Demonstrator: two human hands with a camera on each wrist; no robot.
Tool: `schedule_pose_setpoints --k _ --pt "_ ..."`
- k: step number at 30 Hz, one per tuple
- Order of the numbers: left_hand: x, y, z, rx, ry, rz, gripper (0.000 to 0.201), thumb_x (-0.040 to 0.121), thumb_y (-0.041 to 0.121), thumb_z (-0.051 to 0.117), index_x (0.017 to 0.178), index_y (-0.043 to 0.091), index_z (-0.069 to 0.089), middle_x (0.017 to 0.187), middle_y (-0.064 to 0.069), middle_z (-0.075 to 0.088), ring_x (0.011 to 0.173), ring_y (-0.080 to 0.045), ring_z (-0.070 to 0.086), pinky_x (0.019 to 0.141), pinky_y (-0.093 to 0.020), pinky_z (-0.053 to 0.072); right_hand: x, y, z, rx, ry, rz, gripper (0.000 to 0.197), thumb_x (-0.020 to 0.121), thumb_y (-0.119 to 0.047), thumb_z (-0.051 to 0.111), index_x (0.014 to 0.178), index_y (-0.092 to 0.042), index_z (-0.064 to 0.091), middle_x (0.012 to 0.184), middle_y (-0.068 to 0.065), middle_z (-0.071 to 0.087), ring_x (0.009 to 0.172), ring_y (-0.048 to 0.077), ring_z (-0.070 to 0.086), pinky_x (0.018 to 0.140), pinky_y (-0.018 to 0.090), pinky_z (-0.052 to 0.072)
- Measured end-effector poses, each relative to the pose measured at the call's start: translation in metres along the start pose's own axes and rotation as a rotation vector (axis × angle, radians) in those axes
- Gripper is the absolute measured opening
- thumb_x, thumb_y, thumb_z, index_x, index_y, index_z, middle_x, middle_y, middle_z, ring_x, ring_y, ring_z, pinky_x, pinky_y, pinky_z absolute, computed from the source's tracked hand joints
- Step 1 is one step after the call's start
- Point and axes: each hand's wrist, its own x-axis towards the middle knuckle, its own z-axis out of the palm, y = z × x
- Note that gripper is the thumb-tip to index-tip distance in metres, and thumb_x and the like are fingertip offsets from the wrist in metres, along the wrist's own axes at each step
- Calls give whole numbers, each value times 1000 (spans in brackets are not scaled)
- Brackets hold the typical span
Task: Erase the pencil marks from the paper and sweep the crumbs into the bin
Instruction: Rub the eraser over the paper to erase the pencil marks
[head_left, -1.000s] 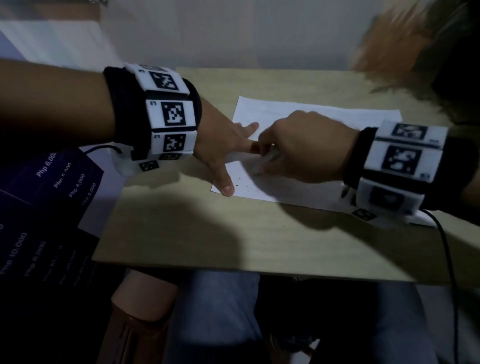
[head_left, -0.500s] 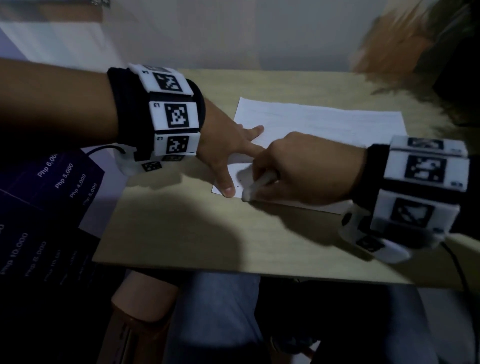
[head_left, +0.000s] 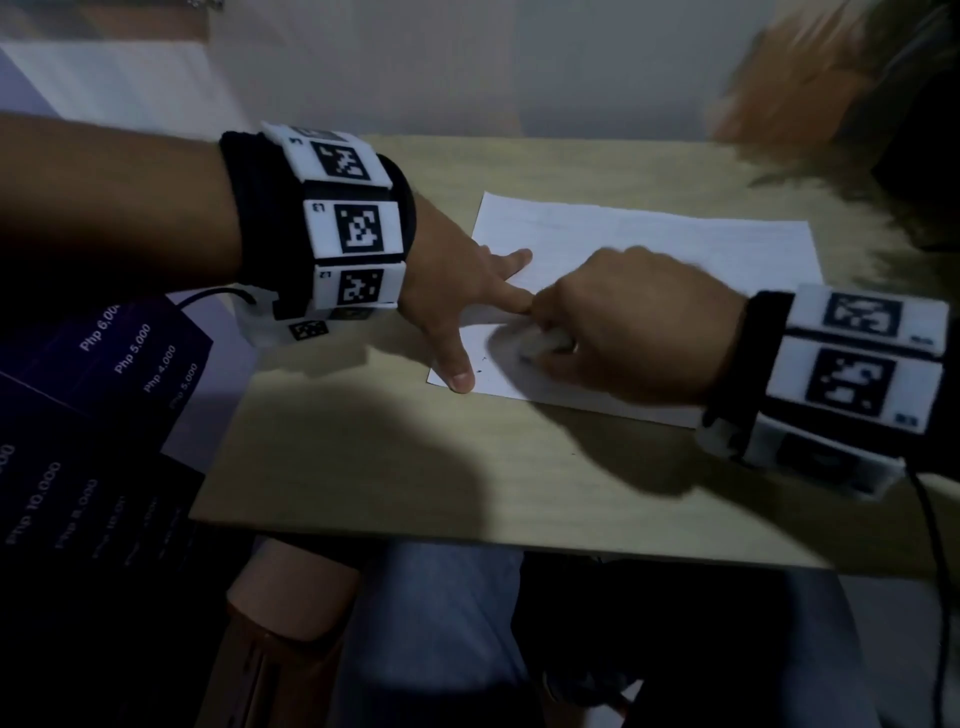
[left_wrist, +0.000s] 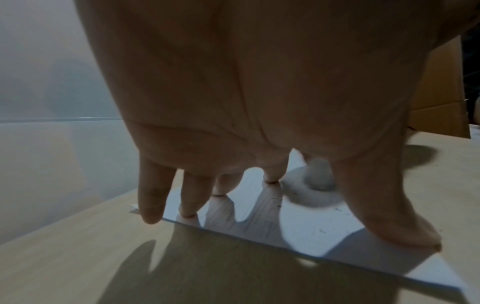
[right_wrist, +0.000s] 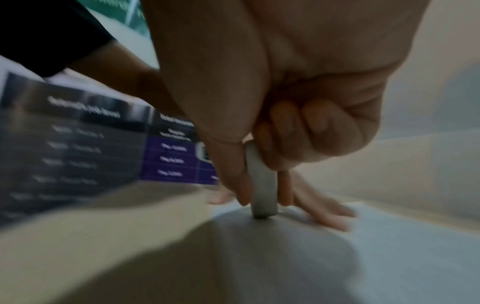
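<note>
Right hand (head_left: 631, 332) moved up the paper (head_left: 675, 244), beside dark price sheet (head_left: 104, 415).

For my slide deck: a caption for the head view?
Left hand pins the paper while right hand rubs it with an eraser.

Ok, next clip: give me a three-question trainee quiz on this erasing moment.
1. True or false: the left hand lies with spread fingers on the paper.
2. What does the right hand pinch? A) a pencil B) an eraser C) a brush
3. Fill in: the small dark crumbs lie on the ____, near the left thumb.

Key: 1 true. 2 B; its tip touches the paper. 3 paper.
</note>
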Motion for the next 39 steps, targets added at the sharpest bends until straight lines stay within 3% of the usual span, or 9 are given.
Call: schedule_pose_setpoints --k 5,10,15,19,23,27,31,35,39 --pt "2 0 0 10 2 3 105 81 71 64 151 58 -14 165 -1 -31 154 -31 14 119 -42 24 3 4 -7 176 -99 26 35 81 -58 49 72 -26 60 62 -9 50 61 20 51 63 32 42" --pt "4 -3 3 -3 7 25 109 79 72 66 152 57 -14 165 -2 -31 156 -30 6 123 -44 20 -6 -6 -4 -35 -31 -30 25 92 -46 50 81 -24 46 65 -4 33 60 28 40 60 32 36" --pt "7 -5 3 22 13 32 108 78 76 64 151 59 -15 165 0 -30 155 -31 10 123 -47 21 4 3 -11 150 -122 32 35 82 -58 56 93 -28 70 68 -8 52 73 28 56 72 37 51" --pt "6 -5 5 30 9 13 110 79 75 64 153 55 -15 165 1 -31 156 -29 6 123 -47 20 -3 -3 -6 3 -80 -18 27 88 -49 50 74 -25 50 66 -5 37 59 24 41 55 31 33" --pt "7 -4 4 25 7 12 111 78 76 63 148 59 -21 164 0 -33 157 -29 2 123 -47 20 -4 -2 -9 125 -166 -16 36 81 -65 55 83 -30 63 68 -7 52 70 28 56 70 38 52" --pt "6 -4 3 14 4 6 110 79 74 64 145 60 -24 164 1 -33 157 -28 4 123 -45 20 -2 8 -10 94 -95 29 40 79 -65 50 81 -26 60 67 -6 48 69 31 53 69 37 52" --pt "7 -5 5 -12 12 15 111 78 74 65 146 61 -23 164 0 -33 157 -29 2 122 -44 18 -11 -3 -8 186 -211 -45 34 83 -61 61 84 -28 67 65 -9 54 64 16 55 68 35 51" --pt "5 -3 2 -2 7 4 111 79 75 63 147 60 -23 164 -1 -33 157 -29 2 123 -47 21 5 14 -12 153 -119 64 60 70 -72 39 92 -26 70 69 -6 57 71 24 58 73 36 52" --pt "4 -3 4 -11 10 2 107 79 71 66 155 54 -8 165 0 -29 157 -28 3 123 -46 21 -3 -12 -3 89 -99 -43 29 91 -50 52 82 -22 56 65 -4 38 70 32 52 64 34 44"
